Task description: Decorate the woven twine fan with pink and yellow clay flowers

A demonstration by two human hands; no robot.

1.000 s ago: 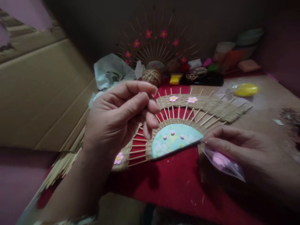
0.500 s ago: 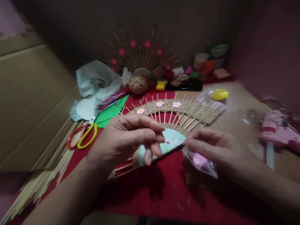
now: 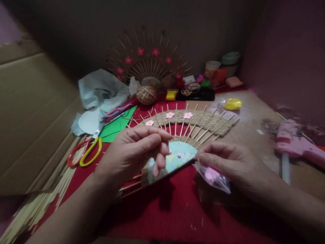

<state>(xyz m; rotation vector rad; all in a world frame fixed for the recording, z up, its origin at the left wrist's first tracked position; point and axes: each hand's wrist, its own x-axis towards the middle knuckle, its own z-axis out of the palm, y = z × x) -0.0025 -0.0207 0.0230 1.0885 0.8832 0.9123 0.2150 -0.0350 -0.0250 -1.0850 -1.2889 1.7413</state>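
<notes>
My left hand [image 3: 128,154] hovers over the left part of a woven fan [image 3: 213,122], its fingers curled and the thumb pressed toward the index finger; anything between them is hidden. My right hand [image 3: 228,159] pinches a small clear plastic bag [image 3: 220,184] with a lump of pink clay [image 3: 210,175] in it, at the fan's lower right edge. The fan has thin sticks, a twine-woven band with pink flowers [image 3: 170,115], and a light blue half-round centre [image 3: 186,149] bearing small pink balls [image 3: 179,155].
Scissors [image 3: 91,152] and a bundle of thin sticks [image 3: 48,196] lie left. Behind are a twine ball [image 3: 146,94], yellow clay [image 3: 233,104], a black phone-like slab [image 3: 198,94] and another flowered fan [image 3: 148,56]. A pink glue gun [image 3: 291,142] lies right; cardboard [image 3: 38,125] stands left.
The whole view has shifted slightly, so things sit a little left and lower. My left fingers have drawn in a bit, baring more of the blue centre. My right hand keeps hold of the bag.
</notes>
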